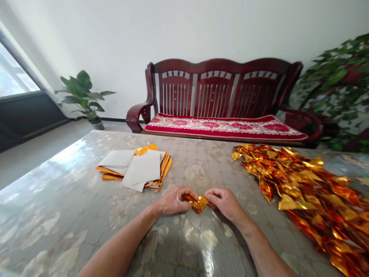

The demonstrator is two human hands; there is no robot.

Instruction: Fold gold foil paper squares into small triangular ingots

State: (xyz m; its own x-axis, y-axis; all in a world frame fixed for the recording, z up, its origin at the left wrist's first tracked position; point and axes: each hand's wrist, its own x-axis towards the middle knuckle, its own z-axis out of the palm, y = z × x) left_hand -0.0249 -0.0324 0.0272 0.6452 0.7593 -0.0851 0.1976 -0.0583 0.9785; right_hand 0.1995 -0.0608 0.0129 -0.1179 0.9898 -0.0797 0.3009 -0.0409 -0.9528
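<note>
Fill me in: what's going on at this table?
A person's left hand and right hand pinch a small, partly folded gold foil piece by its two ends, low over the marbled table. A stack of flat foil sheets, some white side up, lies to the left. A pile of folded gold pieces spreads on the right.

Setting: home living room. Carved dark-red wooden bench (221, 90) with flowered red cushion (225, 129) against a plain white wall (144, 34); potted plant (83, 94) on the floor by a window (14, 79); leafy plant (340, 88) at right; table (72, 200) under a glossy patterned cover.
</note>
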